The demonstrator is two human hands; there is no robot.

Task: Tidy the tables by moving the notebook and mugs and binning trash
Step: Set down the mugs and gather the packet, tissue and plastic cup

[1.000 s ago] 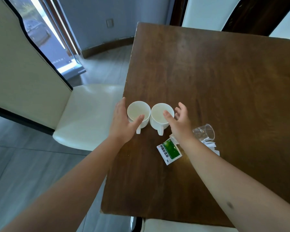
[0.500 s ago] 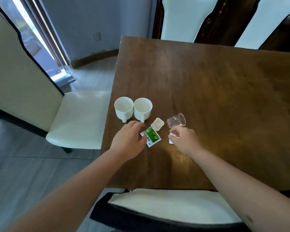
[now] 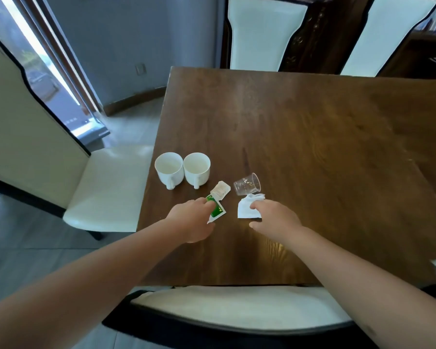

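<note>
At frame centre, your left hand (image 3: 194,220) pinches the green sachet (image 3: 217,210); your right hand's (image 3: 275,217) fingers curl on the white paper (image 3: 246,210). Two white mugs (image 3: 183,170) stand upper left of them, untouched.

Wooden table (image 3: 312,137) bears mugs (image 3: 196,170), cup (image 3: 247,184), wrappers (image 3: 218,211)
</note>
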